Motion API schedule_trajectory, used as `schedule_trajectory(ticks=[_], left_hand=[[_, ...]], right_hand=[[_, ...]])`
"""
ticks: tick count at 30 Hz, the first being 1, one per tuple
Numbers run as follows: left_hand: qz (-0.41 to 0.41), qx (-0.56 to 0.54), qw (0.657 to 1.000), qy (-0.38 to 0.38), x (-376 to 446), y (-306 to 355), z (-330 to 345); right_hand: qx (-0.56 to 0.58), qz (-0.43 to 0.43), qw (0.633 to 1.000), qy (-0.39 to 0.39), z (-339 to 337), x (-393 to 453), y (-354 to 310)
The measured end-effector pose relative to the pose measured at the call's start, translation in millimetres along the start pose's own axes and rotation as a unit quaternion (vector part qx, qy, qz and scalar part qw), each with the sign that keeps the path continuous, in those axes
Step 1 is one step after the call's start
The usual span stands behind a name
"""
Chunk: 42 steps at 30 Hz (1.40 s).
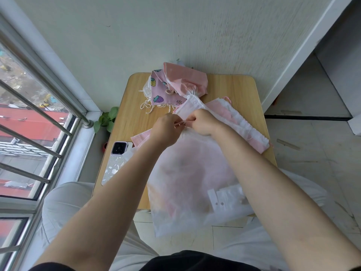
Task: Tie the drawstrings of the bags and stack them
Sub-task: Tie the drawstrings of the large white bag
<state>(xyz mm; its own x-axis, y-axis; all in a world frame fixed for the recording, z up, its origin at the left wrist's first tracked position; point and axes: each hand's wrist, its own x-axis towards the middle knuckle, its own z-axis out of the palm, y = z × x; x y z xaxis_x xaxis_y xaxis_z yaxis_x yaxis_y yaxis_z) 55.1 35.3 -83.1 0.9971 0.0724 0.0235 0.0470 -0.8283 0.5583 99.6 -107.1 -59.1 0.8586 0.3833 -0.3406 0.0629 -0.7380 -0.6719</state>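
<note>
Knotting the white bag's cord

Both hands, left hand [166, 128] and right hand [203, 122], pinch the drawstring [180, 123] at the gathered neck of the white bag [187, 173] (soft, light, limp) overhanging the table's near edge.

Two hands, the left hand [166, 128] and the right hand [203, 122], one translucent white bag [191, 177], one phone [115, 163], one potted plant [107, 120] and one counter [240, 90]. The heaped fabric bags [172, 83] overlap too much to count.
</note>
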Motion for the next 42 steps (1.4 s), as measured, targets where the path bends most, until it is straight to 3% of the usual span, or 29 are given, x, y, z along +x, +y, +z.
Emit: schedule_trajectory(ticks=[3,14,20,30,33,38,42], left_hand=[[-0.009,-0.003,1.000,0.003,-0.6,-1.5,0.9],[-0.047,-0.061,0.996,-0.045,1.6,2.4,-4.5],[-0.048,-0.070,0.995,-0.045,2.4,-0.3,-5.0],[-0.039,-0.073,0.995,-0.059,0.3,2.5,-7.5],[-0.031,-0.046,0.998,-0.030,-1.4,3.5,-4.8],[0.009,-0.004,0.994,0.107,-4.0,6.0,-3.6],[0.003,0.010,1.000,0.023,-2.0,15.9,-8.1]], right_hand=[[0.087,0.020,0.996,0.011,-3.1,1.0,3.2],[0.184,0.010,0.982,0.049,3.6,2.7,9.5],[0.286,0.014,0.958,-0.007,1.0,1.3,17.9],[0.440,0.088,0.889,-0.094,-4.1,3.6,18.5],[0.444,0.097,0.884,-0.115,-7.1,3.0,16.9],[0.454,0.119,0.876,-0.108,-8.0,1.6,15.6],[0.454,0.117,0.879,-0.086,-5.9,4.4,14.7]])
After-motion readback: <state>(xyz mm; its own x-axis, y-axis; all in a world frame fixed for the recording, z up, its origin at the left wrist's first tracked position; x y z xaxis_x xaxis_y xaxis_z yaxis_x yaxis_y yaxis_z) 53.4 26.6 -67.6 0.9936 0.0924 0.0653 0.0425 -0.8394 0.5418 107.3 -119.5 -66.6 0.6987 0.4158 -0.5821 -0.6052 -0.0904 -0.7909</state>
